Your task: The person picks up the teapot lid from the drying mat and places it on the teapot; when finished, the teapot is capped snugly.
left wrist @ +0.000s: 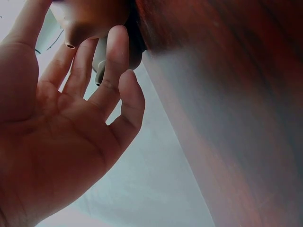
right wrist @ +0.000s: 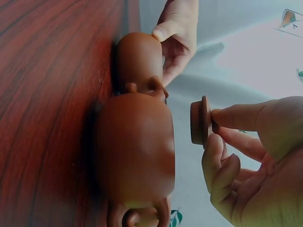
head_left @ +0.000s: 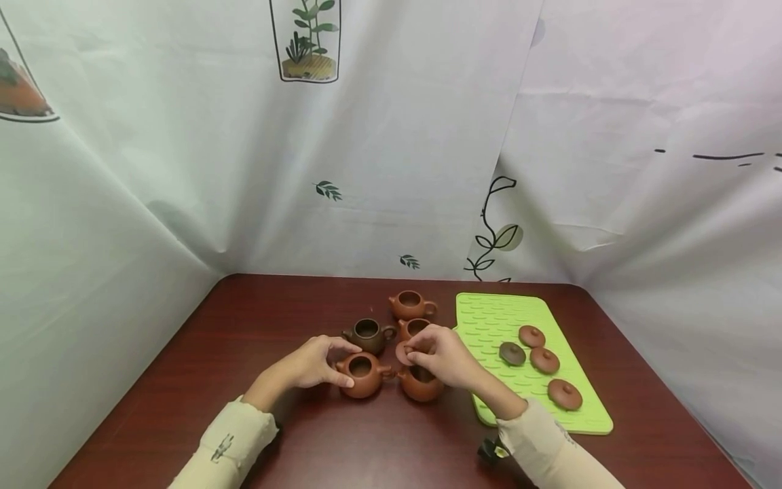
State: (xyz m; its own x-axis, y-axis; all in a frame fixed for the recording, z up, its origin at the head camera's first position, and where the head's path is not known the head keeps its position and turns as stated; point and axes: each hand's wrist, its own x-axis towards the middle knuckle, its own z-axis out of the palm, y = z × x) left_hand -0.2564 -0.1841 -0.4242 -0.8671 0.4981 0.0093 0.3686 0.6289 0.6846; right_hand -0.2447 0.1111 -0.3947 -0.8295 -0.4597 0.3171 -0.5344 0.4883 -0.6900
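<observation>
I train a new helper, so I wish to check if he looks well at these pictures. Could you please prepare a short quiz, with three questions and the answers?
1. Count: how many lids lie on the green mat?
2. Fill in: the left hand holds a reddish pot, while the right hand pinches a ____.
3. Look at the dark pot. True or false: it is covered.

Key:
1. Four, three reddish and one dark.
2. Lid.
3. False; its mouth is open.
</observation>
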